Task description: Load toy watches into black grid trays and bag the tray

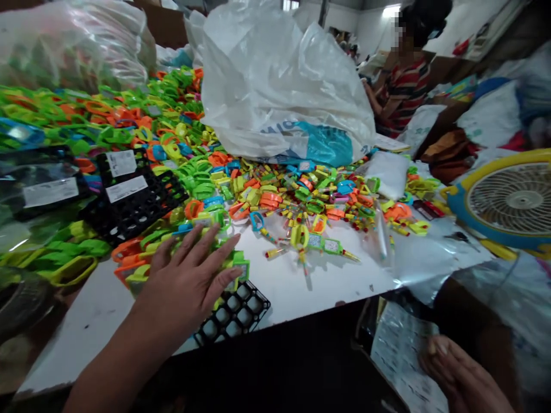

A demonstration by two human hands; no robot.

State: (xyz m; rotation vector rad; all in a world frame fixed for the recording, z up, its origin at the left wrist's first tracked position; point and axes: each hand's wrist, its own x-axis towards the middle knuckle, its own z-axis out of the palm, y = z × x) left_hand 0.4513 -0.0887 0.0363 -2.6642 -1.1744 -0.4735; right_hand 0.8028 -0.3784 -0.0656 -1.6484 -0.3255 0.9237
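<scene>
My left hand (pixel 193 269) lies palm down with its fingers spread over bright plastic pieces shaped like toy watches, in green, yellow and orange. Partly under these pieces, at the table's front edge, is a black plastic grid tray (pixel 241 310) with square openings. At the lower right my right hand (pixel 460 367) is closed, thumb against fingers, at the right edge of a pale printed sheet (pixel 400 344). That sheet hangs tilted beyond the table edge, its fingers-side margin hidden. In front of the left hand, a yellow toy watch (pixel 300 236) lies among small clear tubes with coloured ends.
A large white plastic bag (pixel 284 86) stands behind the loose pieces. More black trays (pixel 129 195) with white labels lie at the left on a big heap. A yellow and blue fan (pixel 520 198) is at the right. Another person (pixel 404 86) in a striped top is beyond.
</scene>
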